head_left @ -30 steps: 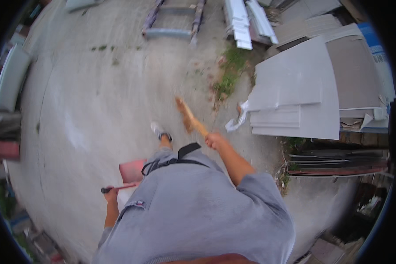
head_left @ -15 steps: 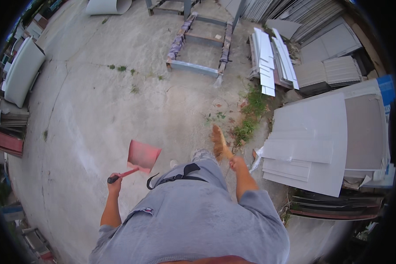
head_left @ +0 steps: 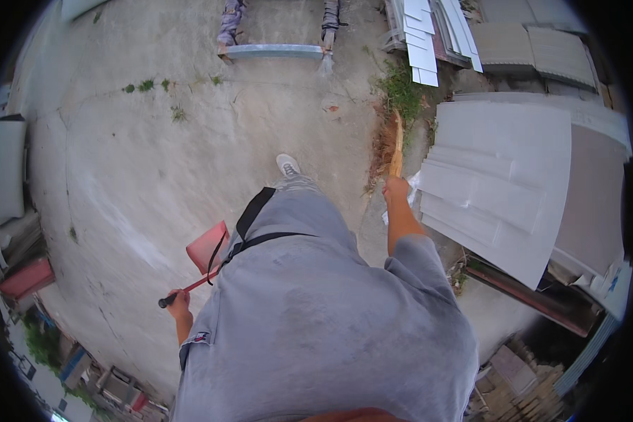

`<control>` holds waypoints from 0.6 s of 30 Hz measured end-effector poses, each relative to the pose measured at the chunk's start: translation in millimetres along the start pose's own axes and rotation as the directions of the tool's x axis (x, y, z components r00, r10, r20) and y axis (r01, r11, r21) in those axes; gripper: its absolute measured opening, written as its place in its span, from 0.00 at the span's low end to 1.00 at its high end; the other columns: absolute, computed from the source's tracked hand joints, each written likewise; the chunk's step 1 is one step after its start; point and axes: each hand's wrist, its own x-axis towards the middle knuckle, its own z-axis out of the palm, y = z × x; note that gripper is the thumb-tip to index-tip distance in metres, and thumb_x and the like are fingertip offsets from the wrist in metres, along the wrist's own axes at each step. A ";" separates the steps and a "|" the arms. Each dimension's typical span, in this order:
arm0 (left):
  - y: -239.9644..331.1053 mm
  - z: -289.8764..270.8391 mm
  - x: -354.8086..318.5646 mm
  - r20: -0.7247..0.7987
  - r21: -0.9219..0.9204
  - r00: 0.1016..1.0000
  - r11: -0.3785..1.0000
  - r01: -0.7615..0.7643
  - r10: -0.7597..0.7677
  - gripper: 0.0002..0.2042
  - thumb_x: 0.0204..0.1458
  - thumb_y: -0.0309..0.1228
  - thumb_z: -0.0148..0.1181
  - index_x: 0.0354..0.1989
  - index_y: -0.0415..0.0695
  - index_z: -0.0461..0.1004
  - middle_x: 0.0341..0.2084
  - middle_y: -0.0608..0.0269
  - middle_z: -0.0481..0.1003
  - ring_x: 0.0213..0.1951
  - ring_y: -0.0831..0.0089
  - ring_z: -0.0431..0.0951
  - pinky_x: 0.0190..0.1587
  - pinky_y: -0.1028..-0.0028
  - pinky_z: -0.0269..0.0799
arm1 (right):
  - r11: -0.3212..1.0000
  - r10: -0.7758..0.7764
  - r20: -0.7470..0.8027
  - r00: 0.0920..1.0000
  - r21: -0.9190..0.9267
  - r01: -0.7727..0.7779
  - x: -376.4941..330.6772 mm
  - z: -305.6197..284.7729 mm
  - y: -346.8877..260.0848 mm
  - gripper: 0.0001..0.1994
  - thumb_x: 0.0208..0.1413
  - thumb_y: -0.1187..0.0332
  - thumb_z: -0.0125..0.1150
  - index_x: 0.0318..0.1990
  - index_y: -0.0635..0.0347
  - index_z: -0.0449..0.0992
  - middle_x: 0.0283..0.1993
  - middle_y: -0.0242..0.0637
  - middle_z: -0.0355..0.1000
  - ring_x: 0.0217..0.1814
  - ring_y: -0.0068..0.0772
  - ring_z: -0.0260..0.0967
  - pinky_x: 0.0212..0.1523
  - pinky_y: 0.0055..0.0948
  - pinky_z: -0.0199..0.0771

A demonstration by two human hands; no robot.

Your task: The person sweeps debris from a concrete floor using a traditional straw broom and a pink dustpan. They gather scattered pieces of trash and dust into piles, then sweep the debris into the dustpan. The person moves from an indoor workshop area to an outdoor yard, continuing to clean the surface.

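Observation:
My left hand (head_left: 179,304) is closed round the handle of a red dustpan (head_left: 207,246), close to the handle's black end. The pan hangs beside my left hip, partly behind a dangling black strap. Out to the front right, my right hand (head_left: 396,188) grips a wooden-handled brush (head_left: 398,144) with reddish-brown bristles. Its bristles face left, over or near the concrete beside a strip of green weeds (head_left: 399,88). Whether they touch the ground I cannot tell. My shoe (head_left: 287,164) shows ahead on the concrete.
Large white panels (head_left: 496,176) lie stacked at my right, close to my right arm. Beyond them are narrow white strips (head_left: 420,42). A metal frame (head_left: 274,51) with wrapped side bars stands ahead. Along the left edge are a pale curved panel (head_left: 7,169) and a red block-like stack (head_left: 27,278).
My right hand has swung the brush forward and right, toward the weeds. The dustpan has come back beside my hip. The view has moved, and the metal frame sits nearer the top.

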 end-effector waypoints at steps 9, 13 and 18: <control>-8.1 2.2 -19.3 -0.343 0.020 0.929 0.988 0.156 -0.140 0.10 0.40 0.15 0.55 0.30 0.44 0.70 0.24 0.63 0.70 0.25 0.74 0.74 0.24 0.77 0.75 | 0.929 0.351 0.203 0.914 0.046 -0.367 61.5 40.6 -69.0 0.03 0.47 0.74 0.52 0.30 0.60 0.68 0.17 0.32 0.60 0.15 0.28 0.61 0.15 0.28 0.62; 2.3 23.9 -8.8 -0.329 0.058 0.924 0.973 0.224 -0.193 0.10 0.42 0.18 0.55 0.31 0.47 0.70 0.24 0.66 0.71 0.26 0.76 0.74 0.23 0.77 0.70 | 0.883 0.444 0.368 0.817 -0.024 -0.469 67.5 120.0 -82.7 0.04 0.47 0.71 0.51 0.22 0.56 0.65 0.15 0.31 0.59 0.14 0.28 0.60 0.13 0.28 0.61; -68.1 -25.9 -19.2 -0.373 -0.177 0.909 0.976 0.126 -0.185 0.09 0.41 0.22 0.60 0.30 0.47 0.69 0.22 0.65 0.72 0.24 0.72 0.74 0.23 0.74 0.69 | 0.791 0.593 0.430 0.681 -0.154 -0.592 -150.1 233.6 -98.3 0.10 0.56 0.65 0.57 0.25 0.57 0.66 0.18 0.31 0.65 0.16 0.27 0.63 0.12 0.24 0.65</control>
